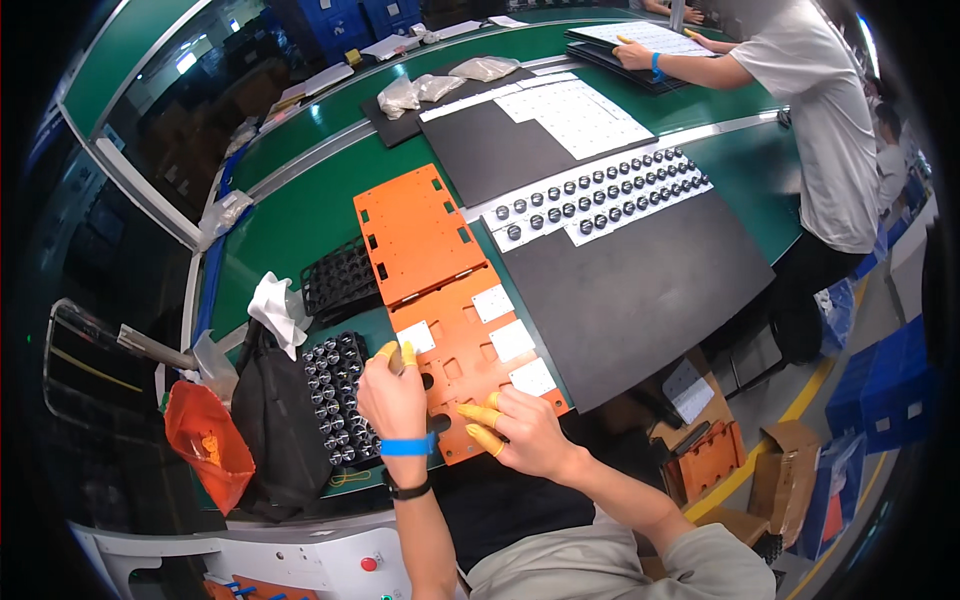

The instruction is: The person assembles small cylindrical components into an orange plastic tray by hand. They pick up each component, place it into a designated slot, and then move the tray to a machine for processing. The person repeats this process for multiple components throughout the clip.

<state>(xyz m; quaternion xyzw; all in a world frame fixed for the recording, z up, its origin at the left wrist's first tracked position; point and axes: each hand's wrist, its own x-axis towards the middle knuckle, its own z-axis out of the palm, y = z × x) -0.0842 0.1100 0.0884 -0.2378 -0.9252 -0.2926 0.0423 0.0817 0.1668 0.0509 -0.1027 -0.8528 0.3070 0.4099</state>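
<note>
An orange hinged fixture [425, 235] lies unfolded in front of me, its upper panel flat and its lower panel cut with square recesses and round holes. My left hand [393, 395], in yellow finger cots, is at the lower panel's left side. Its fingertips are closed about the near-left corner of a white square plate [419, 337]. Over the panel's near right part is my right hand [525, 432], also in yellow cots, fingers apart and nothing visible in them. Three more white plates, among them the middle one [512, 341], lie along the right side of that panel.
Left of the fixture stand a black tray of shiny round parts [338, 400] and another black tray [342, 278]. An orange bag [208, 445] hangs farther left. Right, a dark board [640, 290] borders white sheets with rows of black knobs [600, 195]. A co-worker [825, 120] handles panels.
</note>
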